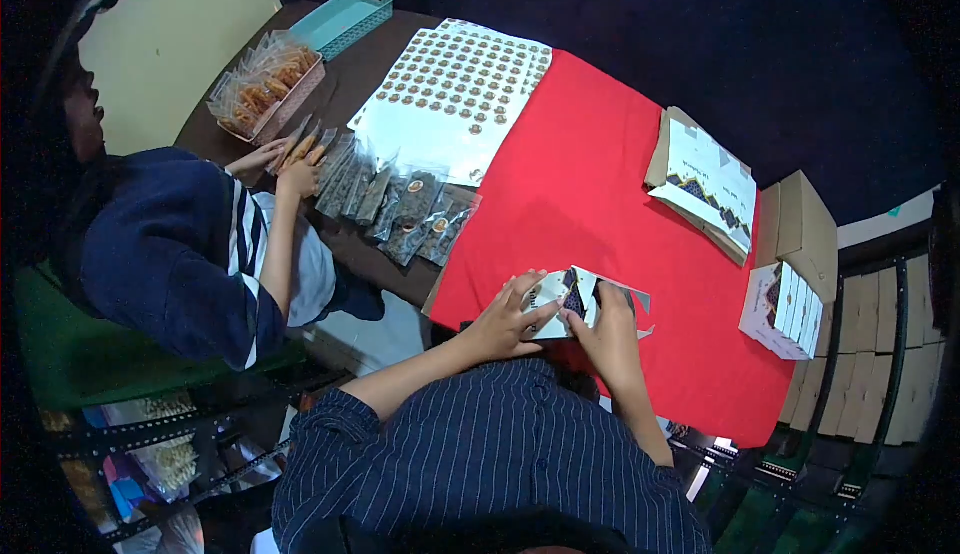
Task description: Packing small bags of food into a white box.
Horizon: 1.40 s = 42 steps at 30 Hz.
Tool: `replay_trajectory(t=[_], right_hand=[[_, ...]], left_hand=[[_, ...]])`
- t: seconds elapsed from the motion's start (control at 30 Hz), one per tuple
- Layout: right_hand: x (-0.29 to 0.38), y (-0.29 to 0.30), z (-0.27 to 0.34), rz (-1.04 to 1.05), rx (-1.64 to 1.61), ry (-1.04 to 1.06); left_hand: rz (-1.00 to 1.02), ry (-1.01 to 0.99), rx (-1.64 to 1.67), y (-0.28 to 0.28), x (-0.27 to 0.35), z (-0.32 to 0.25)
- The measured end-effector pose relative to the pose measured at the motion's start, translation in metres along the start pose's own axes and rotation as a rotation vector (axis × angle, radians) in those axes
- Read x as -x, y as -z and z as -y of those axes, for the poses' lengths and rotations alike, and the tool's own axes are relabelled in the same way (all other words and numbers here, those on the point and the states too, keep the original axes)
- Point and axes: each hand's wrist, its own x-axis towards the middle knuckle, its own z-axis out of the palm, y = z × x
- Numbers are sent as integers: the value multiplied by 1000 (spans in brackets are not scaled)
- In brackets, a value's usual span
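At the near edge of the red cloth [577, 164], a white printed carton [574, 300] with a dark geometric pattern lies between my hands. It looks partly folded, and pointed flaps stick out at its right. My left hand [499, 321] grips its left part with the fingers spread over the top. My right hand [611, 329] holds the right part, thumb on the patterned panel and fingers over the far edge. My palms and forearms hide the carton's near side. Further off lies a stack of flat printed cartons [709, 179] on brown cardboard.
Folded cartons [787, 314] stand at the right edge beside a brown cardboard box [799, 231]. Sticker sheets [450, 119] and clear bags of dark pieces [412, 201] lie left. A co-worker's hands [296, 175] hold snack bags near a pink basket [292, 100]; a teal basket [345, 25] sits behind.
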Motion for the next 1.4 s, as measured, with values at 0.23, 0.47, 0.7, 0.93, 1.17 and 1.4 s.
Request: replay_trajectory(t=[0.23, 0.47, 0.7, 0.93, 1.17, 1.4], right_hand=[[6, -5, -8, -33, 32, -70], [12, -1, -32, -88, -79, -167], [8, 5, -27, -51, -5, -172], [3, -7, -21, -66, -46, -29], [7, -17, -19, -83, 19, 31], [3, -20, -12, 5, 66, 24]], left_hand=[[66, 36, 54, -6, -3, 1], [224, 8, -50, 0, -16, -5], [214, -95, 9, 2, -34, 2], [204, -47, 30, 10, -39, 0], [60, -345, -175, 6, -31, 21], [147, -232, -228, 12, -22, 14]])
